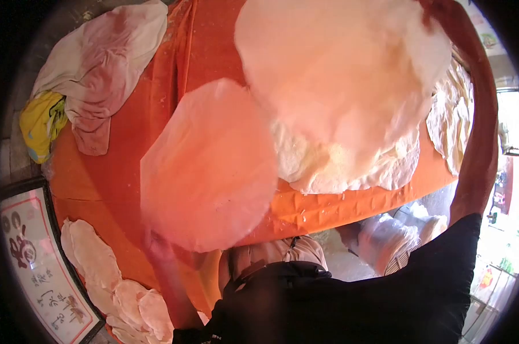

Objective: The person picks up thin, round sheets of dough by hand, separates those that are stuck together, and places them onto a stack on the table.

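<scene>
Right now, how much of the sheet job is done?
Looks partway. Some thin sheets already lie spread along the orange cloth. The left hand holds one round sheet; the right arm lifts a bigger sheet. A pile underneath looks left to do.

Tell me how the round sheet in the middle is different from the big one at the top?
The middle sheet looks pinker and smaller; the top sheet looks paler and bigger. The middle sheet is over bare orange cloth; the top sheet is over a pile of sheets. The left hand grips the middle sheet's lower edge; the top sheet's grip is unclear. Both are thin and round.
</scene>
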### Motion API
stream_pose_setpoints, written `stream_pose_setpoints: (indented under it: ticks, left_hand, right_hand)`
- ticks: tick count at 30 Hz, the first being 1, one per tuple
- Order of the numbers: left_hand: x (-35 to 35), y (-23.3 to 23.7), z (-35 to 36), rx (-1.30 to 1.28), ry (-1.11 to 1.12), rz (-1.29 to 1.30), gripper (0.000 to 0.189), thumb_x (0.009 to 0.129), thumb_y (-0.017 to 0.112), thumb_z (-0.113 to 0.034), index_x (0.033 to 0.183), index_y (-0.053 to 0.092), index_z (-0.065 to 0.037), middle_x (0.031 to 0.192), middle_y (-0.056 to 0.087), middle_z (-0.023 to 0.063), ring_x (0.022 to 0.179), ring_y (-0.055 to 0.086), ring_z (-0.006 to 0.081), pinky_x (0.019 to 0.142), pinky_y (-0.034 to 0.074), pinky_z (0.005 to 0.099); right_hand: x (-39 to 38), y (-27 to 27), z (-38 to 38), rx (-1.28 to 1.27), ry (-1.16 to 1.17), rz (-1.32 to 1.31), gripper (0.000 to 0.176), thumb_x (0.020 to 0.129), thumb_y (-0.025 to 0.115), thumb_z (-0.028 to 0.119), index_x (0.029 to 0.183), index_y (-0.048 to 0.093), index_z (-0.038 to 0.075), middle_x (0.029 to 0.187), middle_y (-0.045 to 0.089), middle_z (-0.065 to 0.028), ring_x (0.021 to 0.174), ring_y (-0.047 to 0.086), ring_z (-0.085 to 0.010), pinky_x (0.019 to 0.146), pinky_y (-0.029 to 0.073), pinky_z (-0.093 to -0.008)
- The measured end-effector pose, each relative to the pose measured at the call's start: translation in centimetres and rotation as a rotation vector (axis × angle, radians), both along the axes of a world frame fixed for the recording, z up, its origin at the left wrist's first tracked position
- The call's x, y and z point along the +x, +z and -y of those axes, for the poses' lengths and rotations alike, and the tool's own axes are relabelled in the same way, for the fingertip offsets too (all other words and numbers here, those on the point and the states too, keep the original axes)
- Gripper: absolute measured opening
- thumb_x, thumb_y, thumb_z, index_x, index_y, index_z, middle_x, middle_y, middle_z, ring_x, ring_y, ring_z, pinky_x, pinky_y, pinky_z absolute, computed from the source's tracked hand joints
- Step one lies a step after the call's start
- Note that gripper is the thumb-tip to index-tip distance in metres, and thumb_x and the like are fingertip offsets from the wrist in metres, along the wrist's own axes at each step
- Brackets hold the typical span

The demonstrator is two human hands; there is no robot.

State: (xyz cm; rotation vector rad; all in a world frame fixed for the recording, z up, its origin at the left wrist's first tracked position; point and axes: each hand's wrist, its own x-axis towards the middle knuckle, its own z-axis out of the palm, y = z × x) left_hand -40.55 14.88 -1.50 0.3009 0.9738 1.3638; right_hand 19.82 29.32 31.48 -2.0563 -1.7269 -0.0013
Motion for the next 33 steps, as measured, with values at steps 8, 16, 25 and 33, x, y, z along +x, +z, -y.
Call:
stream_pose_setpoints:
  ticks: [8,16,25,33]
  left_hand:
    - [3.9,6.6,-0.6,0.069,-0.084,-0.454,0.024,0.091,0.052,-0.014,0.112,0.056,-0.002,0.115,0.056,0.0086,0.103,0.054,0.019,0.085,0.047,0.0334]
    - [8.1,10.8,-0.8,0.126,-0.003,-0.438,0.02,0.089,0.054,-0.007,0.108,0.057,-0.001,0.112,0.057,0.011,0.101,0.054,0.0229,0.087,0.047,0.039]
    - [7.1,10.4,-0.5,0.065,-0.269,-0.417,0.017,0.087,0.055,-0.007,0.103,0.059,-0.002,0.108,0.059,0.0084,0.097,0.055,0.0195,0.081,0.047,0.0357]
    - [7.7,11.2,-0.8,0.147,-0.167,-0.442,0.021,0.087,0.052,-0.006,0.106,0.058,0.002,0.112,0.058,0.011,0.103,0.054,0.0199,0.084,0.047,0.0345]
  right_hand:
    - [-1.4,-8.6,-0.2,0.035,0.339,0.705,0.015,0.083,0.054,0.012,0.094,0.064,0.008,0.086,0.065,-0.0148,0.077,0.063,-0.027,0.067,0.051,-0.0373]
    - [-11.3,-26.3,11.8,-0.473,0.545,-0.005,0.023,0.074,0.06,0.006,0.096,0.063,0.007,0.071,0.064,-0.0126,0.066,0.062,-0.0329,0.059,0.048,-0.0433]
    - [7.7,-27.7,7.0,-0.204,-0.509,0.028,0.057,0.072,0.069,0.052,0.104,0.064,0.005,0.088,0.067,-0.0182,0.083,0.065,-0.0317,0.076,0.049,-0.0424]
    - [10.5,-29.8,4.8,-0.291,-0.483,0.119,0.043,0.072,0.069,0.042,0.1,0.066,0.009,0.095,0.065,-0.0157,0.093,0.062,-0.032,0.079,0.048,-0.0433]
